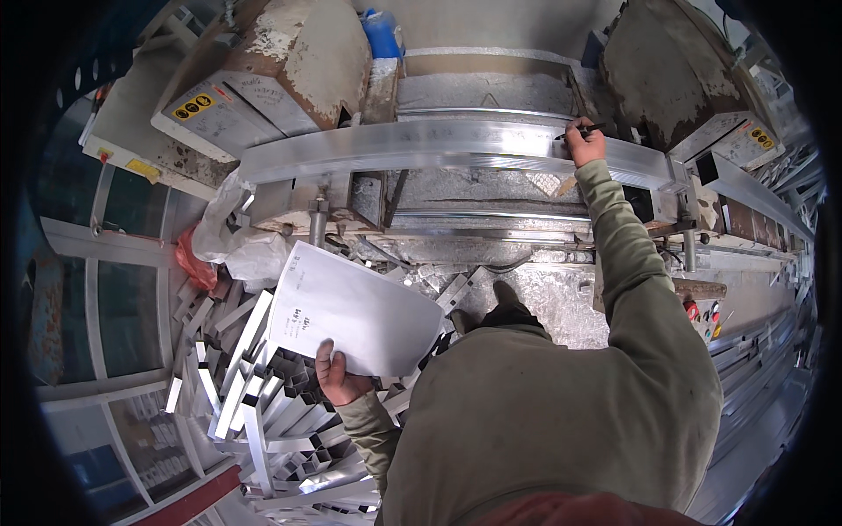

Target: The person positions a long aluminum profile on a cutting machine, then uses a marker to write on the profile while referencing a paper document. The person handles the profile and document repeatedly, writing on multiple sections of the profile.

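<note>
My right hand (585,143) is closed round a dark marker pen (589,130). Its tip points left, at the top face of a long aluminium profile (421,145); whether it touches the metal I cannot tell. The profile lies crosswise over the machine, reaching from the left saw housing to the right one. Lower left, my left hand (340,375) grips the bottom edge of a white paper sheet (355,307), thumb on top. A few handwritten marks show near the sheet's left side.
Saw housings with peeling paint stand at the left (281,70) and right (688,79). A pile of aluminium offcuts (272,412) lies lower left, beside plastic bags (254,254). A blue jug (382,35) stands behind. A control box with buttons (704,320) sits at the right.
</note>
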Tool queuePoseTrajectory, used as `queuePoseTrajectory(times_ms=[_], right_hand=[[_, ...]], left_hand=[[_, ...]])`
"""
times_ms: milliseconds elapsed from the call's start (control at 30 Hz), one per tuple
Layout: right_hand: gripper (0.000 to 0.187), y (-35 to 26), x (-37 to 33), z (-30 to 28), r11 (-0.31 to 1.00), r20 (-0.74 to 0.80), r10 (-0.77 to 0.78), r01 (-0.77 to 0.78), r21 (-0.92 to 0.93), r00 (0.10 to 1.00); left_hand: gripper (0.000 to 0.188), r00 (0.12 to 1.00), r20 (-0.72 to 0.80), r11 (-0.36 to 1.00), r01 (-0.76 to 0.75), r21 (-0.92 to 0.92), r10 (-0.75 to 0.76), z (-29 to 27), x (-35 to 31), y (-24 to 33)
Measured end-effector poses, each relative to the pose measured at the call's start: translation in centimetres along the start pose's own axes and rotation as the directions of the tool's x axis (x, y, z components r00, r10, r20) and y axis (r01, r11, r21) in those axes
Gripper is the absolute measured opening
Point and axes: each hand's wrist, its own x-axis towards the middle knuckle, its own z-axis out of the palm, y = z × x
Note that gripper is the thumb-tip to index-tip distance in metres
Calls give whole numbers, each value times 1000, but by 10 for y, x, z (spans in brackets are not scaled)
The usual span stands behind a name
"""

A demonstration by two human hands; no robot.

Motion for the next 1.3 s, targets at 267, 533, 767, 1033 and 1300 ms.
queuePoseTrajectory(times_ms=[267, 533, 767, 1033, 1300], right_hand=[[19, -19, -4, 8, 981, -82, -19, 3, -192, 996], [20, -21, -6, 4, 982, -43, -45, 37, -183, 998], [16, -15, -7, 2, 992, -46, -4, -1, -125, 999], [12, -20, -5, -9, 998, -119, 45, -40, 41, 992], [12, 31, 11, -63, 987, -119, -5, 24, 162, 993]], left_hand=[[40, 1000, -11, 1000, 14, -27, -14, -7, -2, -1], [39, 1000, -2, 1000, 4, -5, -4, -8, -3, -1], [40, 1000, -5, 1000, 21, -7, -21, -1, -3, 0], [40, 1000, -15, 1000, 12, -5, -12, -1, -4, 0], [32, 994, -97, 998, 55, 14, -54, -2, 5, 4]])
